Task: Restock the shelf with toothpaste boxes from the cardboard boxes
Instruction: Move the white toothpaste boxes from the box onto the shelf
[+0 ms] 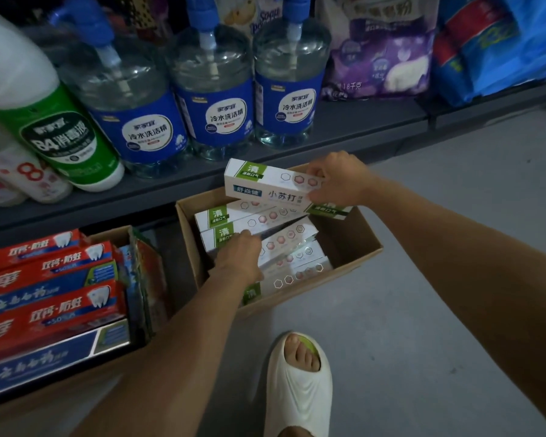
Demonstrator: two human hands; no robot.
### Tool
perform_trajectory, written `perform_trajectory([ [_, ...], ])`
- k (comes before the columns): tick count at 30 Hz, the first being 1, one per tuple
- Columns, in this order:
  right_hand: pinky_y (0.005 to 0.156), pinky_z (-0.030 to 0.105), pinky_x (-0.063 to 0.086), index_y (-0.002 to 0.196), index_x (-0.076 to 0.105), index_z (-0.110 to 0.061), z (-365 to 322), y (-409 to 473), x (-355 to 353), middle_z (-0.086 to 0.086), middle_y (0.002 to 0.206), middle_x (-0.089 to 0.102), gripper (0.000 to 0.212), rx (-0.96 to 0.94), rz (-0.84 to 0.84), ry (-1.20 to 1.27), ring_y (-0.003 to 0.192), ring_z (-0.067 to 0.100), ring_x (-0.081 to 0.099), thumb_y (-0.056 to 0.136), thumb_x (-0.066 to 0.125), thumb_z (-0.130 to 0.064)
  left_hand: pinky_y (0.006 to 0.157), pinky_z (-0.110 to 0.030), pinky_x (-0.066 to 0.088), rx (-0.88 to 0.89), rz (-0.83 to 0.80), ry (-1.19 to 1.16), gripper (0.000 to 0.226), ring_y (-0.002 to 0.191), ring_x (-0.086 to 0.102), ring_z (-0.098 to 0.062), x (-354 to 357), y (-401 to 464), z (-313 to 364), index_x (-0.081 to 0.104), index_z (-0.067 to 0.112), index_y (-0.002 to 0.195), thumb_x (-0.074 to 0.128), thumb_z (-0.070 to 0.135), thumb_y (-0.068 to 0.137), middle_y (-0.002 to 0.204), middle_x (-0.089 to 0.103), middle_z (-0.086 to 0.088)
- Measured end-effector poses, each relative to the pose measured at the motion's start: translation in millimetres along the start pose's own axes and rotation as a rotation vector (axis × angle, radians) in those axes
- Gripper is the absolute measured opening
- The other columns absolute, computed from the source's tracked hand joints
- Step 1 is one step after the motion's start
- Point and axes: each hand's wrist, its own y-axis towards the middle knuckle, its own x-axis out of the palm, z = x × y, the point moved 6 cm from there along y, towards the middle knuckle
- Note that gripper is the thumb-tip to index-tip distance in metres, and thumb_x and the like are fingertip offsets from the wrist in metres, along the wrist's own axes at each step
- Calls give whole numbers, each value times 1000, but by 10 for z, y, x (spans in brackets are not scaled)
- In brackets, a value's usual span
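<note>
Both forearms come into view bare, no sleeves reaching them, no watch or band at either wrist. The left hand [238, 258] and right hand [339, 179] wear no gloves or rings (none visible, anyway). One foot shows below in a cream-white open-toed slipper [298, 389], softly ribbed, its insole yellow-green.

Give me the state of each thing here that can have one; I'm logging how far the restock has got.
Right hand: grip on a white toothpaste box, lifted above the carton.
Left hand: reaching into the carton, fingers on the packed white boxes.
Cardboard carton: open, partly full.
Second carton: open, packed with red and blue toothpaste boxes.
Detergent bottles: upright on the shelf, pump tops on.
</note>
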Motion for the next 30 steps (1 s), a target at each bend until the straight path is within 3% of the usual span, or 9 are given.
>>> perform_trajectory([
  [5,80,30,54,105,62,-17,-73,89,-6,-3,101,66,28,-35,-15,-29,89,13,62,80,71,-25,78,-35,51,-33,-29,-77,33,102,60,-27,1,53,-35,54,13,111,71,21,83,112,60,-9],
  [14,77,34,52,101,64,-17,-361,27,-428,0,98,65,27,-137,-25,-115,88,18,61,77,73,-23,91,-37,50,-10,-75,-343,47,108,56,-24,-641,-160,-93,57,16,119,77,15,76,120,58,-6],
  [19,79,36,55,102,67,-16,-728,-199,-952,0,97,68,27,-230,34,-121,86,18,63,76,75,-23,92,-39,49,-6,-23,-321,42,104,55,-18,-1322,-590,-146,58,22,113,77,15,76,115,57,1],
  [27,78,39,55,92,68,-15,-1429,-892,-2001,-1,91,68,18,-370,159,-152,84,17,63,78,74,-23,95,-37,47,-16,168,-227,44,108,54,-18,-2420,-1548,-271,58,23,115,78,19,76,123,57,3],
  [30,77,38,57,92,68,-14,-1714,-1145,-2368,0,90,70,17,-381,213,-122,83,17,66,78,75,-21,93,-37,49,-5,247,-226,39,105,57,-17,-2820,-1906,-306,57,27,106,78,17,75,117,60,3],
])
